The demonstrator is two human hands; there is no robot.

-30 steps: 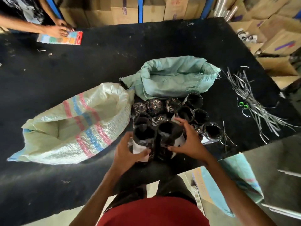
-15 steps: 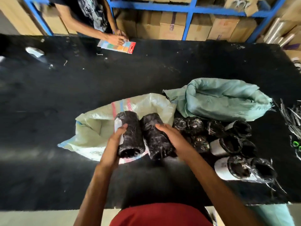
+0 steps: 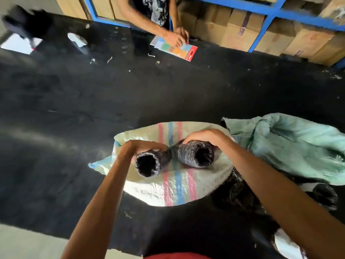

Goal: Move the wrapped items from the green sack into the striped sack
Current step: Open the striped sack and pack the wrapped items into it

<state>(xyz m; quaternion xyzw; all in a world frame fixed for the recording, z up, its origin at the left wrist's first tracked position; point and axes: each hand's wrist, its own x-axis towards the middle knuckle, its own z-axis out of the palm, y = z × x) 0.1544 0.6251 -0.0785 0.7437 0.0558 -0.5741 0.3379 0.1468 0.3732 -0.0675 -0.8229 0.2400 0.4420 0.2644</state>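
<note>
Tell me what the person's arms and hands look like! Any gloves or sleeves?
No gloves! The left hand and the right hand are bare, fingers too, and both forearms show no sleeves. I can see no watch, bracelet or ring. A bit of red top shows at the bottom edge.

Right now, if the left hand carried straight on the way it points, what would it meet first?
Probably the striped sack: the left hand, gripping a wrapped roll, points forward over its fabric. Height above the sack is unclear.
</note>
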